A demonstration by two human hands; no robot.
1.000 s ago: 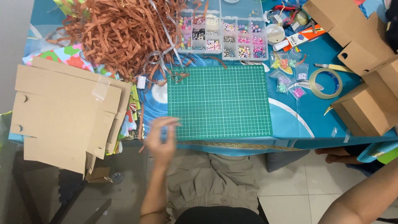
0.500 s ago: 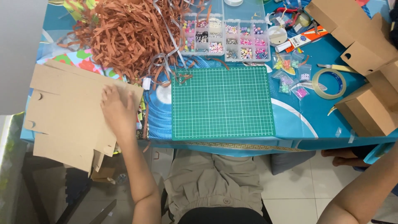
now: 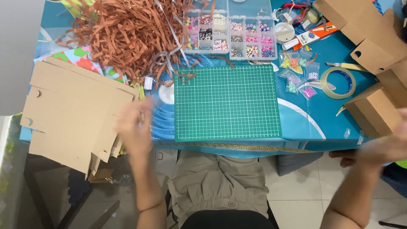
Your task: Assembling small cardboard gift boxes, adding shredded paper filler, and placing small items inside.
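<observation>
— Since half a second ago the left hand has slid off the middle of the flat cardboard sheets to their right edge, near the table's front edge. It is blurred with motion.

— Are its fingers gripping the cardboard?

— I cannot tell; the blur hides whether they are closed or loose. The hand overlaps the edge of the stack, beside a blue ridged piece.

— And the right hand?

— It has come up at the right edge of the view, just in front of a folded cardboard box. It is blurred too, so its fingers cannot be read.

— What else lies about, biggest first?

— The blue table carries everything. A heap of brown shredded paper fills the far left. A green cutting mat lies in the middle, bare. Beyond it sits a clear compartment box of beads. More cardboard boxes stand at the far right. A roll of clear tape lies right of the mat, with small bags of beads between them.
</observation>
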